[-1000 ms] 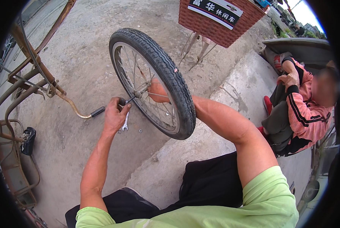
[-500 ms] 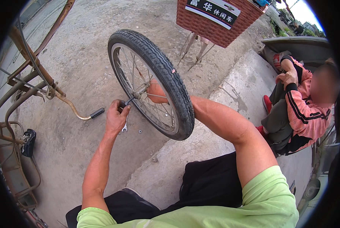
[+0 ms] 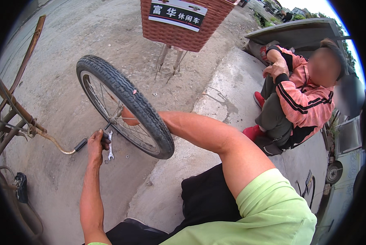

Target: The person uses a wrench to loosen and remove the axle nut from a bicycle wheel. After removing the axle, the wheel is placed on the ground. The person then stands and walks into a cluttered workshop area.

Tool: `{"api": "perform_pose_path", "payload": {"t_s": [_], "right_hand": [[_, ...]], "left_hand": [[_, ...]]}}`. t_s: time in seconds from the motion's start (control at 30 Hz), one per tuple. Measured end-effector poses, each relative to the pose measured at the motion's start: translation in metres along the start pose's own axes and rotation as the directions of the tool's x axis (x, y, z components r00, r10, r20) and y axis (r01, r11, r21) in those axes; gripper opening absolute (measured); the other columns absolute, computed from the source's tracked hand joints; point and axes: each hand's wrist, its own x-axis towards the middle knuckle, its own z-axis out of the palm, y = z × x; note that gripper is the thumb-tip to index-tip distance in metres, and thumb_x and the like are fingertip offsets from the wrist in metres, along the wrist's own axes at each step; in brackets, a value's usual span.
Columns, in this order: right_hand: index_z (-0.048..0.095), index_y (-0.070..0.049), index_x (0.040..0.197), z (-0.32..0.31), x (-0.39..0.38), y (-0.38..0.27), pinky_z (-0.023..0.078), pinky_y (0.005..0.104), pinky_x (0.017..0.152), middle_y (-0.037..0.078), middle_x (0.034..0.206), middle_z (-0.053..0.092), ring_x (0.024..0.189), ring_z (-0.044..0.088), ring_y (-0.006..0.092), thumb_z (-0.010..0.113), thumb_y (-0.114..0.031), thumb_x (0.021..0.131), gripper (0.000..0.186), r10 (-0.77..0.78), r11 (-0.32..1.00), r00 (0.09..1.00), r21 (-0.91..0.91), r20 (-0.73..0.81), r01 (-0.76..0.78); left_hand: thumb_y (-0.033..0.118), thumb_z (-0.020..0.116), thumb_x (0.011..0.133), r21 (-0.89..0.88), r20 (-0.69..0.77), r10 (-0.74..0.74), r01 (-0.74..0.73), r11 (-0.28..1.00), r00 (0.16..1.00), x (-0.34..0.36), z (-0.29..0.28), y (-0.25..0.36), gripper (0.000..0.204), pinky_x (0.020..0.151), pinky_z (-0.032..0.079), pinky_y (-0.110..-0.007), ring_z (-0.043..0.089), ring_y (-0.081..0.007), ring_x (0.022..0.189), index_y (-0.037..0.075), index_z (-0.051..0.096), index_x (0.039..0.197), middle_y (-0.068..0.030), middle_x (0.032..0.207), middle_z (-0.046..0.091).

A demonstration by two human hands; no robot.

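A bicycle wheel [image 3: 169, 143] with a black tyre and thin spokes stands tilted in front of me. My right hand [image 3: 130, 117] reaches round its far side and closes at the hub, partly hidden by tyre and spokes. On the near side my left hand [image 3: 96, 143], its fingertips dark with grime, is curled just below the protruding axle end [image 3: 108, 125]. Whatever its fingers hold is too dark to make out. A silver open-ended wrench [image 3: 110, 146] lies on the ground beside those fingers, with a small nut [image 3: 127, 156] near it.
At left stands a rusty bicycle frame with a black-gripped handlebar [image 3: 80, 145]. A red-brown woven basket [image 3: 179, 34] on a fork stands ahead. To the right a person in a pink jacket [image 3: 299, 108] sits with arms folded over the knees, beside a concrete strip [image 3: 215, 102].
My view has swung right, so everything sits further left. The left hand has drawn back slightly from the axle end, which now shows bare. The right hand stays at the hub.
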Motion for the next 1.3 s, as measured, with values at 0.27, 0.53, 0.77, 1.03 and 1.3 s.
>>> {"api": "perform_pose_path", "payload": {"t_s": [0.27, 0.53, 0.77, 1.03, 1.3], "right_hand": [[0.073, -0.017, 0.097, -0.005, -0.002, -0.015, 0.054, 0.0326, 0.074, 0.001, 0.091, 0.072, 0.084, 0.065, 0.0117, 0.081, -0.026, 0.084, 0.018, 0.051, 0.948, 0.994, 0.319, -0.101, -0.017], [0.071, -0.004, 0.107, -0.037, -0.026, -0.08, 0.054, 0.0358, 0.077, 0.01, 0.1, 0.073, 0.088, 0.068, 0.0203, 0.076, -0.036, 0.087, 0.037, 0.284, 0.856, 0.941, 0.393, 0.185, -0.336], [0.069, 0.005, 0.116, -0.056, -0.037, -0.105, 0.054, 0.0398, 0.084, 0.019, 0.108, 0.074, 0.095, 0.071, 0.0281, 0.072, -0.044, 0.088, 0.057, 0.367, 0.887, 0.912, 0.228, 0.182, -0.402], [0.062, -0.006, 0.092, -0.085, -0.055, -0.1, 0.037, 0.0317, 0.05, 0.006, 0.081, 0.065, 0.059, 0.047, 0.0113, 0.074, -0.042, 0.092, 0.037, 0.582, 0.747, 0.806, 0.322, 0.108, -0.583], [0.074, 0.0, 0.094, -0.07, -0.03, -0.111, 0.049, 0.0365, 0.065, 0.009, 0.083, 0.074, 0.069, 0.061, 0.0172, 0.068, -0.035, 0.097, 0.035, 0.479, 0.79, 0.862, 0.347, 0.166, -0.506]], "left_hand": [[0.037, 0.063, 0.103, 0.108, -0.172, 0.294, -0.279, 0.954, 0.94, -0.002, -0.02, 0.045, 0.034, 0.063, 0.046, -0.027, 0.058, -0.0107, 0.067, 0.003, 0.067, 0.099, -0.0049, 0.081, 0.067], [0.051, 0.065, 0.098, 0.581, 0.347, 0.883, -0.812, 0.062, 0.316, -0.05, 0.046, 0.231, 0.052, 0.106, 0.043, -0.048, 0.057, -0.0341, 0.123, 0.005, 0.072, 0.12, -0.0163, 0.125, 0.065], [0.063, 0.059, 0.097, 0.666, 0.394, 0.751, -0.728, 0.164, 0.53, -0.061, 0.029, 0.237, 0.063, 0.101, 0.043, -0.051, 0.058, -0.0322, 0.114, 0.002, 0.074, 0.103, -0.0152, 0.11, 0.065], [0.046, 0.068, 0.094, 0.65, 0.177, 0.762, -0.655, 0.385, 0.624, -0.062, -0.001, 0.233, 0.044, 0.099, 0.047, -0.04, 0.056, -0.0262, 0.113, 0.003, 0.069, 0.091, -0.0065, 0.107, 0.065], [0.031, 0.068, 0.096, 0.584, 0.351, 0.757, -0.761, 0.283, 0.551, -0.065, 0.007, 0.229, 0.03, 0.112, 0.038, -0.044, 0.05, -0.029, 0.135, 0.002, 0.066, 0.09, -0.0088, 0.122, 0.067]]}}
